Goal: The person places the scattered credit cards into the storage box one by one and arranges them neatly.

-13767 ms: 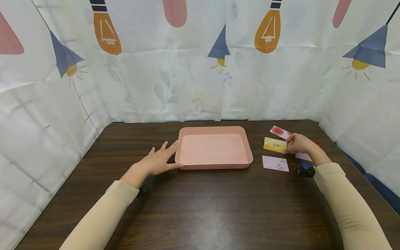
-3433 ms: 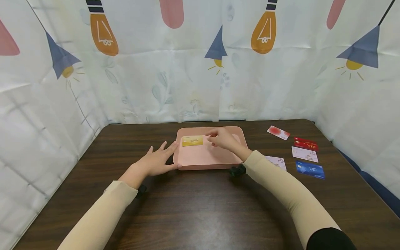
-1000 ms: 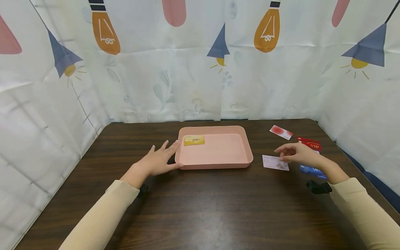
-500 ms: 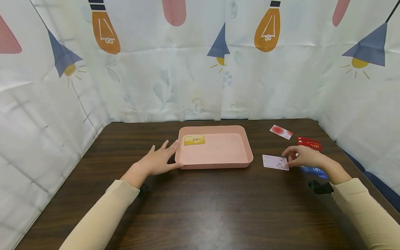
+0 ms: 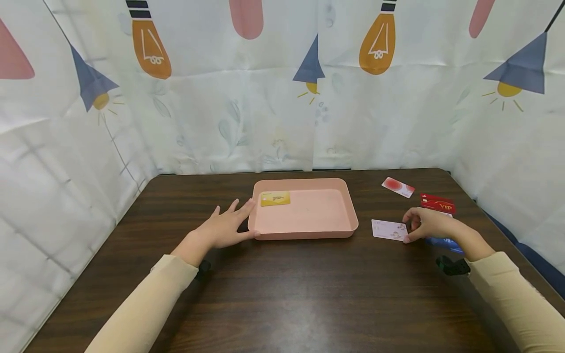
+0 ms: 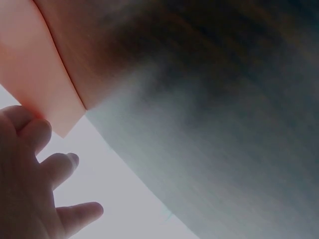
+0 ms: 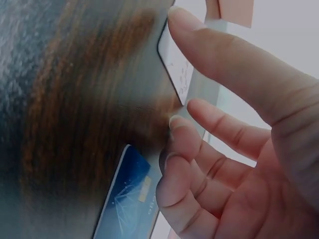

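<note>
My right hand [image 5: 425, 224] is at the right end of a pale lilac card [image 5: 387, 229] lying flat on the table, its thumb and index finger bent about that short end. In the right wrist view, the thumb [image 7: 199, 30] overlaps the lilac card [image 7: 174, 64] and the index fingertip is right at its corner. The other fingers curl inward. My left hand [image 5: 220, 226] spreads its fingers against the left side of the pink tray [image 5: 304, 235]; the left wrist view shows its fingertips at the tray wall [image 6: 50, 79]. Inside the tray a yellow card [image 5: 275, 198] lies at the back left.
Behind the right hand lie a red-and-white card [image 5: 398, 187] and a red VIP card [image 5: 438, 202]. The blue card [image 5: 446, 244] and another pale card are partly hidden under that hand. A printed curtain [image 5: 282, 122] encloses the dark wooden table [image 5: 282, 294].
The yellow card has gone from the table into the tray. My right hand has come back from the tray to the lilac card's right end. The left hand stays put.
</note>
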The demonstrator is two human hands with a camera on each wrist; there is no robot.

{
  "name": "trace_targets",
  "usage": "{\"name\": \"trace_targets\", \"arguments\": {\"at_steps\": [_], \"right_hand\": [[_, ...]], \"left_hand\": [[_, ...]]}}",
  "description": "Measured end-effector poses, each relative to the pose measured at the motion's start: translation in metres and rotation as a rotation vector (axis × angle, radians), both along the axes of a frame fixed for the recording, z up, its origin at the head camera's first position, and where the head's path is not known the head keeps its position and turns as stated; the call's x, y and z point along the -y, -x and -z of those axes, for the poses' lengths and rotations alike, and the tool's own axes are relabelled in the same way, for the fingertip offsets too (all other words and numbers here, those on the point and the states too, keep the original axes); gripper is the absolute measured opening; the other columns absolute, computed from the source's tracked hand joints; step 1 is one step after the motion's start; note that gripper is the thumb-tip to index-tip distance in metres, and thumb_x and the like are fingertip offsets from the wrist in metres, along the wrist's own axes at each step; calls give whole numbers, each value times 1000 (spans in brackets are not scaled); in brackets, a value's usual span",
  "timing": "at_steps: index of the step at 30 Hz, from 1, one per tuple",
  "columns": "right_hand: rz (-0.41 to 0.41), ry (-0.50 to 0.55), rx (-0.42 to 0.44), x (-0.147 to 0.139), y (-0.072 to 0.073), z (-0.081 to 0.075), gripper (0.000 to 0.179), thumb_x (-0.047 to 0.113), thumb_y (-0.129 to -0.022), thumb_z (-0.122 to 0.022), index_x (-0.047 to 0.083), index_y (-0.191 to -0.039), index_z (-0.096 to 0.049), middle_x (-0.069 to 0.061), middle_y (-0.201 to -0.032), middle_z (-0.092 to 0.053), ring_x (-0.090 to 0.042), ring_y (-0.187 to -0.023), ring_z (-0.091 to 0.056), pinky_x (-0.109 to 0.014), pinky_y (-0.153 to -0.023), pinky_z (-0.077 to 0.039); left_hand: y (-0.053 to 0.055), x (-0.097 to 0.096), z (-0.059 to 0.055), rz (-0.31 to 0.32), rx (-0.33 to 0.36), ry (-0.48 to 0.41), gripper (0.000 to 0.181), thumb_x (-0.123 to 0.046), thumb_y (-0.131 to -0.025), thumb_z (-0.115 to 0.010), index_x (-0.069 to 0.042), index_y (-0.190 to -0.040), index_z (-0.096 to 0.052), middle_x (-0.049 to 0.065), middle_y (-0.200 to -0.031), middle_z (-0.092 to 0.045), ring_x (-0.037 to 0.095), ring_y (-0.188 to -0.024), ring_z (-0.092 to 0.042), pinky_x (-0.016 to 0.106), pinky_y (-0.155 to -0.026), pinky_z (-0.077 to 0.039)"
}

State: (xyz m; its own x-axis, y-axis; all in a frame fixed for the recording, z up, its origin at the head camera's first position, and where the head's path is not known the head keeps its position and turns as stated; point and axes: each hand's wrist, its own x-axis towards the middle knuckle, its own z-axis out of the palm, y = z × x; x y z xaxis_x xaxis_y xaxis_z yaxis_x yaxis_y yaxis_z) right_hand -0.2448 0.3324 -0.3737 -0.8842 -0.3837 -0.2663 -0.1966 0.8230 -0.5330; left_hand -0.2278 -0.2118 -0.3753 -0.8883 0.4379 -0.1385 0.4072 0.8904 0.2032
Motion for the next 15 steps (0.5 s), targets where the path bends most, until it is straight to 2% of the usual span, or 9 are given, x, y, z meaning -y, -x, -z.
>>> {"name": "trace_targets", "arguments": {"at_steps": [9, 15], "right_hand": [[-21, -13, -28, 2, 3, 1, 47, 20, -79, -90, -3, -106, -60, -4, -82, -52, -21, -74, -49, -36, -67, -43], [-17, -8, -6, 2, 5, 0, 45, 19, -79, -91, -2, -102, -58, -4, -83, -51, -21, -76, -49, -35, -67, -45]], "left_hand": [[0, 0, 1, 2, -5, -4, 96, -68, -98, -51, -13, -166, -13, 8, -169, -21, 41, -154, -14, 75, -113, -9], [-1, 0, 0, 2, -5, -9, 95, -67, -99, -52, -12, -166, -13, 9, -169, -21, 41, -154, -14, 75, -114, -9]]}}
